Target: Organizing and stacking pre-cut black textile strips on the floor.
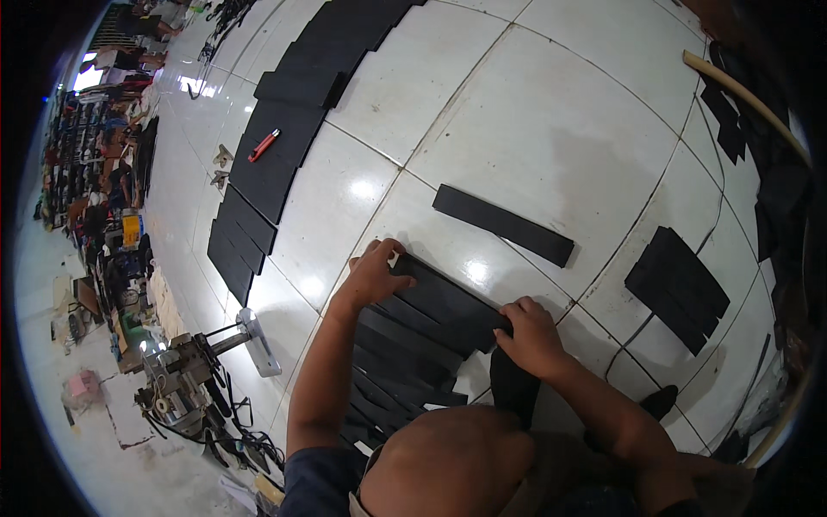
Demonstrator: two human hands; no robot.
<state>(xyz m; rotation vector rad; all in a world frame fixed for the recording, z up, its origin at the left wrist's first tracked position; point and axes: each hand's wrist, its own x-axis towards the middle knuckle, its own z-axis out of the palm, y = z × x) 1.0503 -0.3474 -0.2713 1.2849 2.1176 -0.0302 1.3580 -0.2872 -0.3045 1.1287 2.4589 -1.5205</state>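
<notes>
The left hand [372, 274] and the right hand [531, 336] both grasped the top strip [450, 297], a flat black piece, one at each of its ends. It lay at the far edge of a fanned pile of black strips [405, 345], on the floor in front of a bare knee [448, 465]. I think the ends were held together so that the strip could stay straight and not slide on the others. The pile was low and close, probably for easy reach of both arms.

A loose strip [504, 226] lay alone just beyond, and a small stack [678, 291] stood to the right, perhaps to keep these pieces apart. On a long overlapping row of black panels [297, 95] rested a small red tool [264, 146].

The surface was a floor of pale glossy tiles [551, 112], with dark joints and some stains. At the left there was a machine [179, 388] with cables, and crowded shelves [86, 138] behind.
</notes>
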